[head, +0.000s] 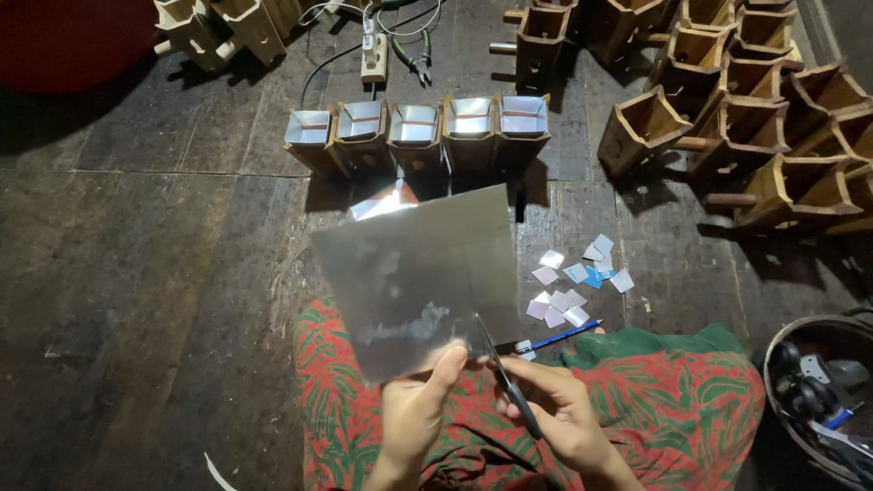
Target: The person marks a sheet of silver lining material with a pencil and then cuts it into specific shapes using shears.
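On the dark plank floor (136, 273), the left hand (414, 414) is pinching the shiny metal sheet (414, 273) while the right hand (564, 414), clamped on black-handled scissors (505, 377), is cutting upward—best kept straight, sheet taut.

sheet (414, 273): silver-grey | cloth (673, 400): red, green leaf print | pen (564, 338): blue | floor (136, 273): dark brown

Left hand (420, 409) pinches with thumb up; right hand (556, 409) is curled closed.
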